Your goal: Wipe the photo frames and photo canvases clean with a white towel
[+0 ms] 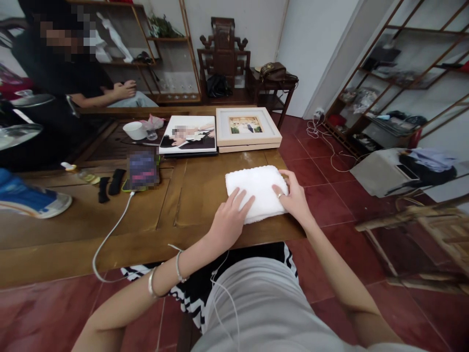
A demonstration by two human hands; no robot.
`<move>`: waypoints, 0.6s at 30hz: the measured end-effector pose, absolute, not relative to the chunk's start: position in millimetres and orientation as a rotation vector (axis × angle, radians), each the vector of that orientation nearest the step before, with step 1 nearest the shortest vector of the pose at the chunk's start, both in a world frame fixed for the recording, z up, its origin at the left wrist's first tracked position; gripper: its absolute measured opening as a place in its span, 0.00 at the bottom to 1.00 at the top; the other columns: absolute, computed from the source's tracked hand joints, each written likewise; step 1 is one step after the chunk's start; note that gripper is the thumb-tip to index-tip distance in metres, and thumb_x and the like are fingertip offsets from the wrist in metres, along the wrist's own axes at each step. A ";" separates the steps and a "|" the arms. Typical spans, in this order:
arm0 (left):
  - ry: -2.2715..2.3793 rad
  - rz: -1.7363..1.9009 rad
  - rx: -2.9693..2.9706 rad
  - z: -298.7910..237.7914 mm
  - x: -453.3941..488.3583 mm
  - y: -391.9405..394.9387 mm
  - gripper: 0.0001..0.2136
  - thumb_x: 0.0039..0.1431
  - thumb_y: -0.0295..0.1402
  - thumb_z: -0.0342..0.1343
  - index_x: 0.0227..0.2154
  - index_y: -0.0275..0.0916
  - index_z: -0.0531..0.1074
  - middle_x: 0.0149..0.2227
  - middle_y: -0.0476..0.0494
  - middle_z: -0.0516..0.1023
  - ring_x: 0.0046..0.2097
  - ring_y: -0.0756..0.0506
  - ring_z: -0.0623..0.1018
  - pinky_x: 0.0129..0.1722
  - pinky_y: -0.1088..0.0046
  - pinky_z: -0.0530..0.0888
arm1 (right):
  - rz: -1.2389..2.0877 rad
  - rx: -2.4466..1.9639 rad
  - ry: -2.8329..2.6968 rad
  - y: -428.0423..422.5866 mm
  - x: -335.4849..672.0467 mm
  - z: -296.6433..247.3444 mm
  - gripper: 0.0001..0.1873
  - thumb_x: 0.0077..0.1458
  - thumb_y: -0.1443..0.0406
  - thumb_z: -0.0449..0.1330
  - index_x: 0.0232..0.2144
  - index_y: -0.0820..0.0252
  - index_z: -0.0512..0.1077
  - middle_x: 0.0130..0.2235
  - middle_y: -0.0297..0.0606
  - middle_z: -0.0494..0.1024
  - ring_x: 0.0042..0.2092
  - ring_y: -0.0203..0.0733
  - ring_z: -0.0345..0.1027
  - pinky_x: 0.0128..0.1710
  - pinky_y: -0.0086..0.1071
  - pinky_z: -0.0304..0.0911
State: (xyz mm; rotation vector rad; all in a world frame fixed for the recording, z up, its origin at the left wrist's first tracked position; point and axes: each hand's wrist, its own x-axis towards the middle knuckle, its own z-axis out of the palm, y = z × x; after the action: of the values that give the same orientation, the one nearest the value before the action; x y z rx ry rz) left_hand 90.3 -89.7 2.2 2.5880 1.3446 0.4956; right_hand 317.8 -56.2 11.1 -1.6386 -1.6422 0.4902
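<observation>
A folded white towel (256, 190) lies on the wooden table (190, 208) near its right end. My left hand (230, 220) rests on the near left part of the towel with its fingers spread and lying flat. The towel's right edge is pinched by my right hand (293, 195), its thumb on top and its other fingers round the far side. A ring shows on that hand, and two bracelets circle my left wrist and forearm.
Behind the towel are a framed picture (249, 129) and a photo album (188, 134). Further left stand a phone (142, 170) on a white cable, a dropper bottle (82, 173), a white cup (135, 130) and a blue packet (29, 195). A seated person (73, 63) is across the table.
</observation>
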 end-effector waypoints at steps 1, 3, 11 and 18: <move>1.347 0.481 2.578 2.0 91.7 -90.0 0.31 0.58 0.19 0.43 0.64 0.48 0.61 0.65 0.35 0.62 0.69 0.34 0.56 0.53 0.52 0.72 | 0.385 -1.650 -1.698 -59.4 316.4 13.2 0.27 0.55 0.60 0.57 0.58 0.50 0.61 0.42 0.41 0.74 0.44 0.54 0.71 0.47 0.52 0.68; 1.354 0.463 2.544 1.3 93.9 -91.6 0.31 0.59 0.18 0.40 0.64 0.47 0.61 0.66 0.33 0.60 0.69 0.33 0.54 0.53 0.50 0.71 | 0.152 -1.634 -1.801 -67.2 311.8 19.2 0.29 0.57 0.62 0.55 0.61 0.54 0.58 0.48 0.47 0.71 0.50 0.58 0.67 0.52 0.54 0.65; 1.290 0.812 2.002 8.2 69.0 -78.8 0.32 0.60 0.39 0.57 0.66 0.46 0.56 0.71 0.34 0.45 0.70 0.32 0.49 0.60 0.49 0.67 | 0.139 -1.335 -2.471 -87.0 291.8 33.2 0.42 0.60 0.47 0.55 0.70 0.48 0.43 0.70 0.44 0.49 0.70 0.60 0.38 0.66 0.62 0.41; 0.944 0.699 1.056 33.1 63.3 -41.9 0.12 0.57 0.29 0.59 0.44 0.41 0.78 0.53 0.40 0.77 0.56 0.40 0.75 0.56 0.61 0.73 | 0.145 -1.061 -2.571 -94.1 284.0 18.6 0.46 0.60 0.59 0.59 0.70 0.53 0.36 0.69 0.44 0.53 0.70 0.51 0.40 0.67 0.58 0.44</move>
State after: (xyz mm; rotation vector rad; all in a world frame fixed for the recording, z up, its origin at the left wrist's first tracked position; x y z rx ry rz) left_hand 63.3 -41.9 33.1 1.0558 0.9440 0.6989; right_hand 284.0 -94.1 18.6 -1.0609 -2.5708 0.1453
